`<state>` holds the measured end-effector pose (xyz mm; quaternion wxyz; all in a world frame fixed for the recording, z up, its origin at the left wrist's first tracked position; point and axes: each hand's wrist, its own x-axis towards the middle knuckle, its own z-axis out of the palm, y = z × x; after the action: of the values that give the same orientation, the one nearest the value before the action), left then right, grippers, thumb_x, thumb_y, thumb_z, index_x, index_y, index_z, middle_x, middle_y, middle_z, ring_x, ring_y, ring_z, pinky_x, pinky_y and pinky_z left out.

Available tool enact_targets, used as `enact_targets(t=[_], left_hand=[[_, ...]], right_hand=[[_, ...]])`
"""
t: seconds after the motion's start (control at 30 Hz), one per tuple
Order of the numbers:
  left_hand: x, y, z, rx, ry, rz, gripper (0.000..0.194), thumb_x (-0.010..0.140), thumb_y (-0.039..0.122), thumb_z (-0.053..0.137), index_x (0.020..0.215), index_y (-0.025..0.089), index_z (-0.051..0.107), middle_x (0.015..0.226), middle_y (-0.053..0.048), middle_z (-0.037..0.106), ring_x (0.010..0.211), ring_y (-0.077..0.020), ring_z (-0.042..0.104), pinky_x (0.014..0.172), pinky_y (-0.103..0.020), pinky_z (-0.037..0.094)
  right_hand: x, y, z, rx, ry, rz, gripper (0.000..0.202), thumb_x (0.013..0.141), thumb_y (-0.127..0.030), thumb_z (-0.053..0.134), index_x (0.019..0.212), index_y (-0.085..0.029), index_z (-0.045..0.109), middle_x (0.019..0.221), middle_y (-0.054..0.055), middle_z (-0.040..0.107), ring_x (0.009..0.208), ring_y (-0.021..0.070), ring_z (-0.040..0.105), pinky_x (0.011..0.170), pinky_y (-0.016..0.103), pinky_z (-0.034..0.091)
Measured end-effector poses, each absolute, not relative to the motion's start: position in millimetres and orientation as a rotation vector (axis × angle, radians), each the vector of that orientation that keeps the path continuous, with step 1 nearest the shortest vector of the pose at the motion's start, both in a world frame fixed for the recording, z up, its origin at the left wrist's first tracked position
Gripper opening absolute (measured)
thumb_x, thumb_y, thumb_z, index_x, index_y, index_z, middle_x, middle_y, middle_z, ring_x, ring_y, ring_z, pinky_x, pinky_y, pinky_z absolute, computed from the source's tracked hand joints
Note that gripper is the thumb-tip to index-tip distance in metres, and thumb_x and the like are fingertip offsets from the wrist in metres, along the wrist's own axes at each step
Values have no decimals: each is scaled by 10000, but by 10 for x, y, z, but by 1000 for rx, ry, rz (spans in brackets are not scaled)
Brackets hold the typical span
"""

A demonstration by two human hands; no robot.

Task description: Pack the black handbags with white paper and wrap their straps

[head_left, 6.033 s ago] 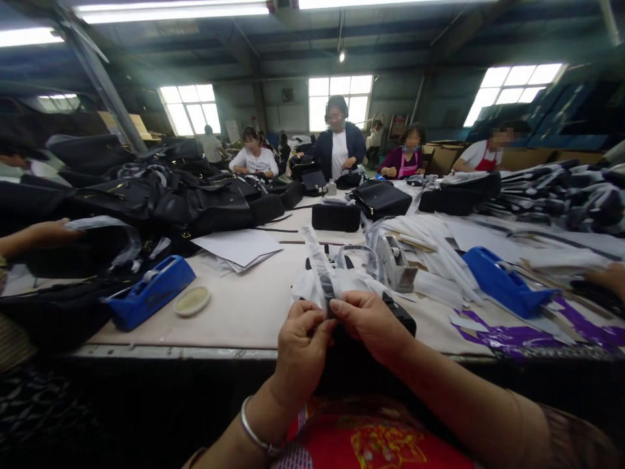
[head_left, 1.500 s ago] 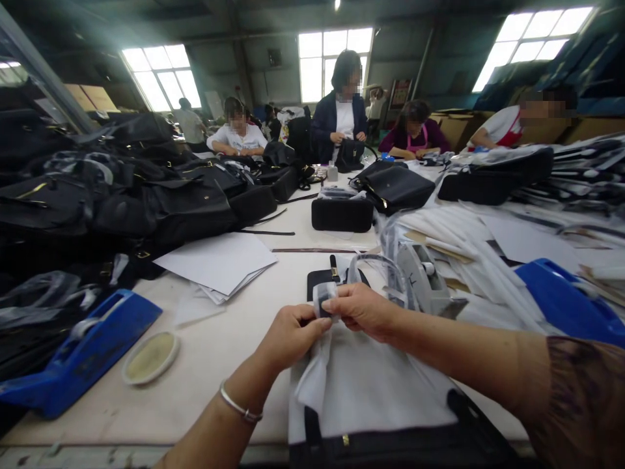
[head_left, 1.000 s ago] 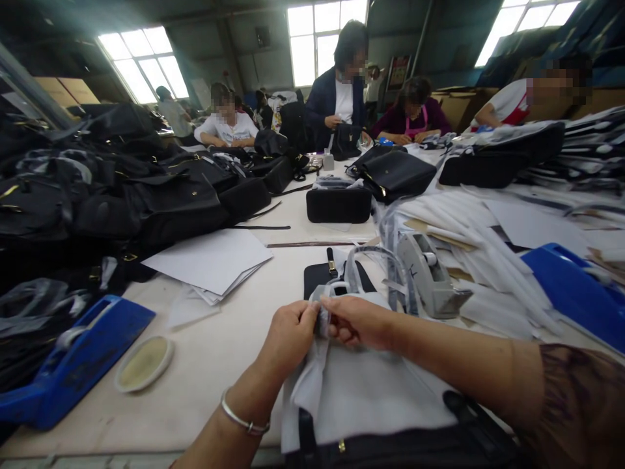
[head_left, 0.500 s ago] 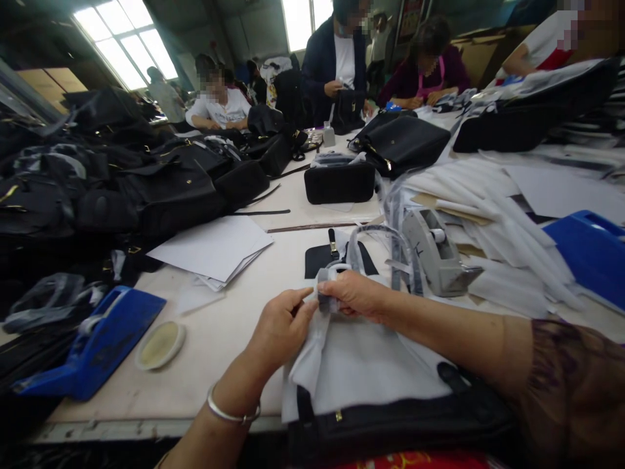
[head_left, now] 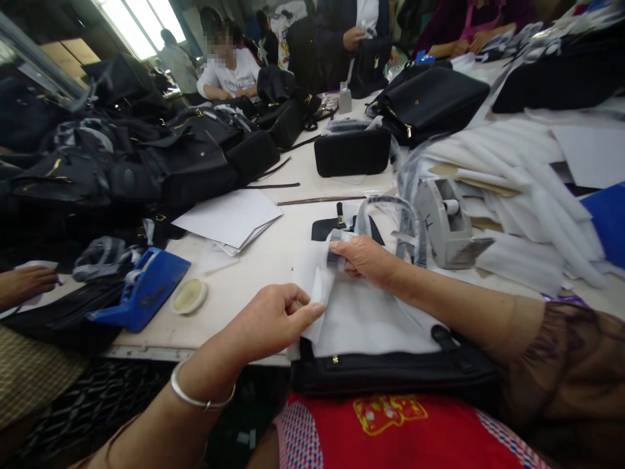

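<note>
A black bag [head_left: 390, 374] lies at the table's front edge, its upper side covered by white foam sheet [head_left: 375, 319]. My right hand [head_left: 364, 257] grips a roll of clear tape [head_left: 334, 251] above the sheet's far part. Just left of it, my left hand [head_left: 288, 312] pinches the sheet's folded left edge between thumb and fingers. Wrapped handles [head_left: 390, 205] arch up beyond my right hand, beside a small black flap with a gold buckle [head_left: 340, 215].
Black bags [head_left: 180, 163] are heaped at left. A grey tape dispenser [head_left: 446, 225] stands right, a blue one [head_left: 146, 286] left, near a round tin [head_left: 189, 296]. White sheets [head_left: 234, 221] lie mid-table. Another person's hand [head_left: 29, 286] shows at far left; others work behind.
The view has tilted down and turned left. My left hand has moved down and away from the tape roll, with the sheet's edge pinched. Another person's hand has come in at left.
</note>
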<state>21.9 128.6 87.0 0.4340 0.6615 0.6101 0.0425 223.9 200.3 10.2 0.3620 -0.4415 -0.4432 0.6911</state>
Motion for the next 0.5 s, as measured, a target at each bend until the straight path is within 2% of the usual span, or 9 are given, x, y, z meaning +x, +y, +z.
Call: enact_targets(t=[0.1, 0.17, 0.3, 0.4, 0.5], left_hand=[[255, 1075, 891, 1696, 1539, 93, 368, 720, 485, 714, 901, 165, 686, 532, 58, 494, 482, -120, 457, 453, -222, 282], [301, 902, 902, 1819, 1586, 86, 331, 685, 441, 750, 878, 187, 661, 585, 53, 506, 525, -128, 474, 479, -230, 308], [401, 520, 866, 2135, 1722, 124, 165, 796, 262, 594, 943, 187, 599, 867, -53, 615, 787, -215, 593, 697, -327, 463], [415, 281, 755, 2234, 1803, 171, 221, 840, 180, 478, 1035, 148, 576, 962, -119, 609, 879, -274, 617, 797, -431, 501], [362, 115, 612, 2292, 1738, 404, 397, 878, 155, 433, 1264, 102, 510, 1077, -161, 624, 937, -280, 629, 843, -448, 516]], right_hand=[[2243, 1923, 158, -1025, -1096, 1847, 362, 853, -366, 595, 603, -223, 376, 418, -91, 268, 387, 52, 182, 367, 198, 153], [2243, 1855, 169, -974, -1053, 1890, 378, 846, -391, 596, 600, -224, 362, 422, -97, 253, 383, 48, 169, 364, 193, 137], [2248, 1696, 164, -928, -942, 1966, 371, 833, -433, 590, 625, -224, 365, 423, -106, 263, 363, 44, 158, 357, 188, 110], [2255, 1572, 180, -916, -906, 1969, 358, 814, -441, 608, 646, -217, 384, 434, -105, 300, 359, 39, 168, 358, 181, 112], [2266, 1462, 195, -905, -872, 1935, 357, 798, -441, 628, 660, -216, 388, 434, -109, 304, 365, 36, 170, 363, 175, 116]])
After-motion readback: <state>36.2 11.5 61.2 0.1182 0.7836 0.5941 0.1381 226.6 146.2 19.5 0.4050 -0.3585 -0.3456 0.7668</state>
